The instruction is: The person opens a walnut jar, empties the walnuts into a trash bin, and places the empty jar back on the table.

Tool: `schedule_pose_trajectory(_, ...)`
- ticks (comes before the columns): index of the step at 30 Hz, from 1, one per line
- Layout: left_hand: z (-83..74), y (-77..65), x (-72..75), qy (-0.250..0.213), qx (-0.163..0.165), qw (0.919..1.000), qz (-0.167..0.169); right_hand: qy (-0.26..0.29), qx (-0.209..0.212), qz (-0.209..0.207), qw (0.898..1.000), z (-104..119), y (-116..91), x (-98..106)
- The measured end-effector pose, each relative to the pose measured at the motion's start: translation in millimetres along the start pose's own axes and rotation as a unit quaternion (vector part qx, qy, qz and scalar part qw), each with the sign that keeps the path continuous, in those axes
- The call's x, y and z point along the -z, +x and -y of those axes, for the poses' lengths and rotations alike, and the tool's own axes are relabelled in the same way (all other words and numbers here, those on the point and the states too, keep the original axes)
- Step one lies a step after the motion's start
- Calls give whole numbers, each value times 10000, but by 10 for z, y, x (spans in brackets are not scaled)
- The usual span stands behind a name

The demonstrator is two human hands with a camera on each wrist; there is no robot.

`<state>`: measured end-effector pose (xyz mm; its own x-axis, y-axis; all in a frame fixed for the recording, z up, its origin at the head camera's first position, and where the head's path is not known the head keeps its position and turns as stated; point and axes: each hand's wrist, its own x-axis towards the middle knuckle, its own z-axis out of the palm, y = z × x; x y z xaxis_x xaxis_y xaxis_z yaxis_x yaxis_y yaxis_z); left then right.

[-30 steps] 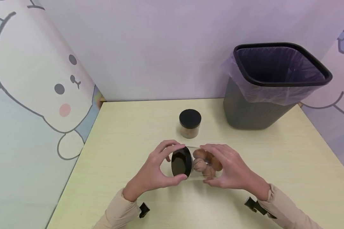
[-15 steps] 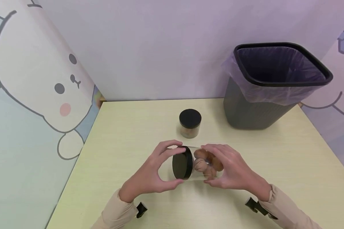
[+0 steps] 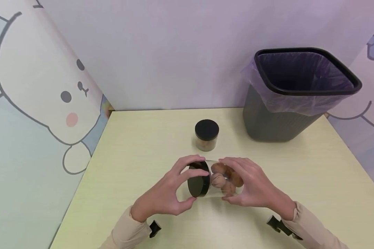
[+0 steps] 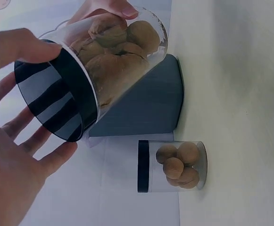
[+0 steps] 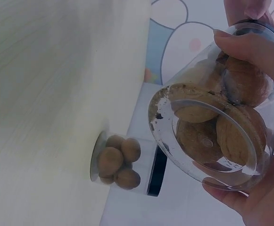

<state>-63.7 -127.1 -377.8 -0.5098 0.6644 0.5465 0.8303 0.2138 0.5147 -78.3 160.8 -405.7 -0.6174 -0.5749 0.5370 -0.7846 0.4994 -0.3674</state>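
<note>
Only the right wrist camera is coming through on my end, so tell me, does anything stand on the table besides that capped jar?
Observer: Yes, the head view shows a grey bin toward the back right of the table.
Operator: Is it lined?
Observer: Yes, a translucent purple bag hangs down its outside below the black rim.
Operator: Which way does the lid face on the held jar?
Observer: In the left wrist view, its flat black top faces into the left hand.

The right hand (image 5: 269,197) grips a clear jar (image 5: 164,123) of walnuts (image 5: 198,141), tilted with its base toward the camera; the left hand (image 5: 247,12) is at its opposite end. A second jar (image 5: 145,162) with a black lid (image 5: 157,175) stands upright on the table (image 5: 42,113).
</note>
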Motion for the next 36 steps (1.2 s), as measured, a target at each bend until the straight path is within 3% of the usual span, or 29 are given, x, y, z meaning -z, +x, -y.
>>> schedule_pose_trajectory(6, 40, -8, -29, -288, 530, 9969, -509, -44, 156, -148, 9998, -16, 0, -2)
schedule_pose_trajectory(12, 47, -8, -39, -343, 717, 9937, -794, -64, 326, -295, 9990, -25, 15, -6)
schedule_pose_trajectory(19, 23, -10, -55, -422, 784, 9935, -716, -57, 290, -301, 9991, -7, -1, 3)
schedule_pose_trajectory(23, -11, -12, -54, -284, 830, 9949, -500, -47, 142, -204, 9997, -11, -20, 6)
schedule_pose_trajectory(31, -40, -11, -2, -81, 98, 9999, 61, -50, 209, -294, 9993, -10, -43, 1)
schedule_pose_trajectory(36, -18, -12, 9, -75, 245, 9996, -128, -51, 167, -221, 9996, -5, -51, 4)
